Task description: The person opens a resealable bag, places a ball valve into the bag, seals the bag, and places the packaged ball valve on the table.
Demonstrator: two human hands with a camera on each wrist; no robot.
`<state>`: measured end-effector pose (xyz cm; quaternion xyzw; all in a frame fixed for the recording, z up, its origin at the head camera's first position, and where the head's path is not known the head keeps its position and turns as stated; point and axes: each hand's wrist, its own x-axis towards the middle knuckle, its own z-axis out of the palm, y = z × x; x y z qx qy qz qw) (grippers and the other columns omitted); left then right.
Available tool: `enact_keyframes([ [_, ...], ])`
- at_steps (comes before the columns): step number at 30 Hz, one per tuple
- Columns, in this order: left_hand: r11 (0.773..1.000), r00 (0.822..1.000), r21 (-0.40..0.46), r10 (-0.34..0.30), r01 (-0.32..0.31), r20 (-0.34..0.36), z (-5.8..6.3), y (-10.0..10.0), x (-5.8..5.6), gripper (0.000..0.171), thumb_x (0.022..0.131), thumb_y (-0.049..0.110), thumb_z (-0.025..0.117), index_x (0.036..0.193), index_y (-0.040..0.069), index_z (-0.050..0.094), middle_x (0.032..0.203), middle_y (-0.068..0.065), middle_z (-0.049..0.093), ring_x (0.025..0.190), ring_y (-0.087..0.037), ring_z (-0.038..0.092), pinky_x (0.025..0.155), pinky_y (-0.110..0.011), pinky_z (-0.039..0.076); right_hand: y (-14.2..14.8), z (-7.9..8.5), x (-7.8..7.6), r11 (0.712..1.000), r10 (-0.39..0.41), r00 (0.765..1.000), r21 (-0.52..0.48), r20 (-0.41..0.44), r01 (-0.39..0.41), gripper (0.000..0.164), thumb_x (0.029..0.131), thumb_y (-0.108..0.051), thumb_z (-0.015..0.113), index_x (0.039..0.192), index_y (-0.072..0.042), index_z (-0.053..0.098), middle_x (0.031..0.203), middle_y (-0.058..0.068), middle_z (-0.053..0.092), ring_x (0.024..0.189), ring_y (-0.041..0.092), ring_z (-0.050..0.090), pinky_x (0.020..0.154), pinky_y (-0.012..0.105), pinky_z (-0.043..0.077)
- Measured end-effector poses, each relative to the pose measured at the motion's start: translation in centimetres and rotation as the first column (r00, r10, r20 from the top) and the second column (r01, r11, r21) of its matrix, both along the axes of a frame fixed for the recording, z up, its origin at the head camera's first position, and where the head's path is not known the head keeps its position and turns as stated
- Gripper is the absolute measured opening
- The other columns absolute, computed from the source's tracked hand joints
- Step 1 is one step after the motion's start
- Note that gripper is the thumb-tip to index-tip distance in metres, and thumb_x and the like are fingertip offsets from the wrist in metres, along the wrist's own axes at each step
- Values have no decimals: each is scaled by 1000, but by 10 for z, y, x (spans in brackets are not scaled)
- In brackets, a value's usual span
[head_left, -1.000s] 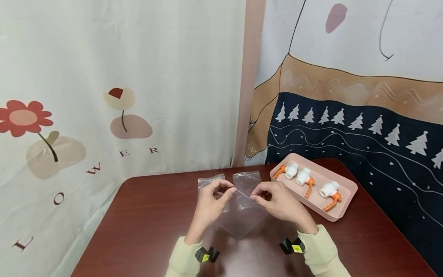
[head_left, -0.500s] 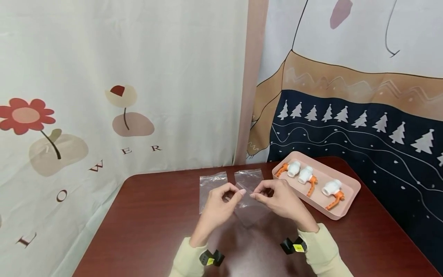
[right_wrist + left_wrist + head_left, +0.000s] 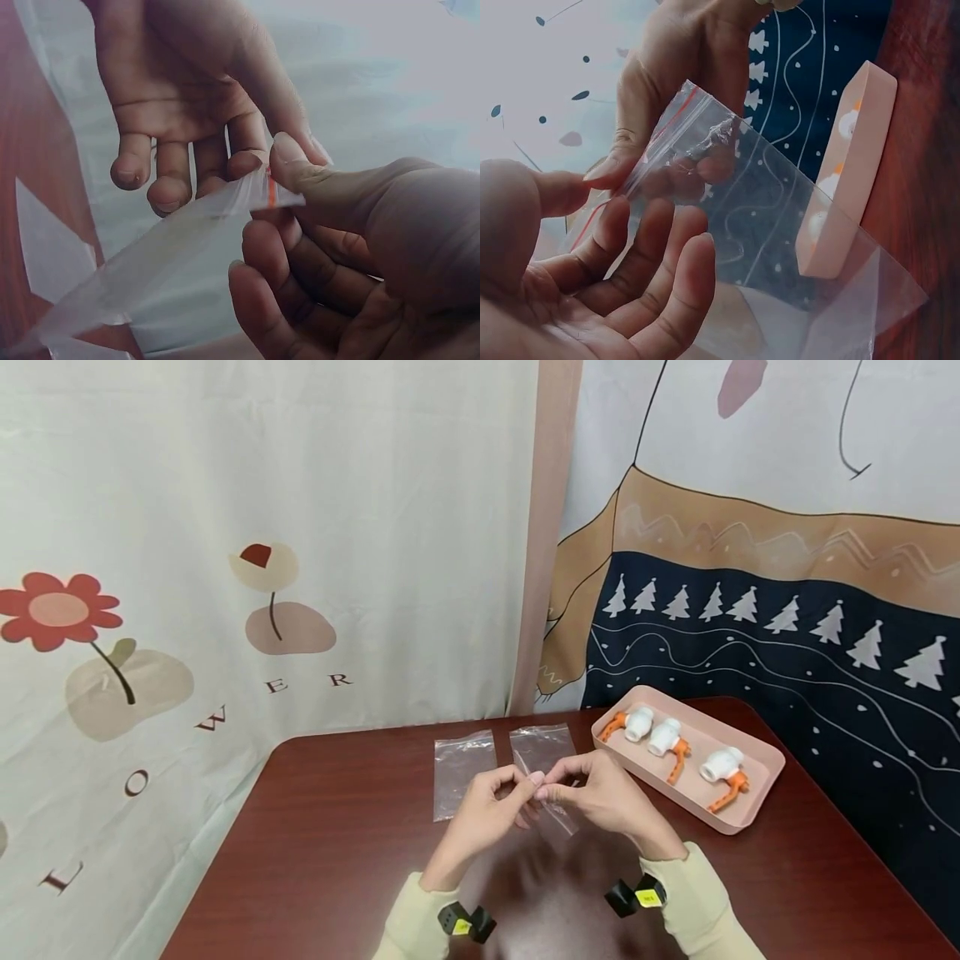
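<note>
A clear zip-lock bag with a red line along its seal hangs between my hands above the table. My left hand pinches the sealed edge between thumb and index finger, its other fingers loosely bent beside the plastic. Close against it, the right hand pinches the same edge, and the two thumbs nearly meet. In the left wrist view, several right-hand fingers show through the film. In the right wrist view, the bag slants down to the left. I cannot tell whether its mouth is parted.
Behind the hands, one flat zip-lock bag lies left of another on the brown table. A pink tray at the back right holds three white valves with orange handles. Printed curtains stand behind.
My left hand has moved right until its fingertips meet those of the right hand. The held bag, first spread between the hands, now slants down to the right.
</note>
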<state>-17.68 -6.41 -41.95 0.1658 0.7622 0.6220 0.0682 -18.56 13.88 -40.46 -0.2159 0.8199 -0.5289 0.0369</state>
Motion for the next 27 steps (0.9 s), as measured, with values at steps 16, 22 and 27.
enact_keyframes([
  [16,997,998,58,-55,56,-14,4,-5,-1,24,105,13,58,93,-7,63,89,-35,67,74,-32,70,61,-32,62,-1,-3,-5,995,11,991,-100,133,3,17,91,-26,79,91,-9,78,77,2,67,69,17,61,61,26,56],
  [22,998,999,43,-34,34,-2,2,-3,-1,16,103,6,55,94,-6,62,90,-26,69,75,-35,71,61,-34,63,-5,-2,-3,999,-28,999,-29,32,29,11,94,-25,76,89,-14,75,81,0,68,69,12,60,61,25,56],
  [27,999,999,40,-33,33,-20,2,-1,0,17,103,5,51,95,-5,61,90,-24,69,69,-21,70,63,-44,63,-9,-1,0,996,-43,992,77,-121,52,8,96,-25,74,89,-22,73,79,-8,67,69,8,59,62,24,53],
])
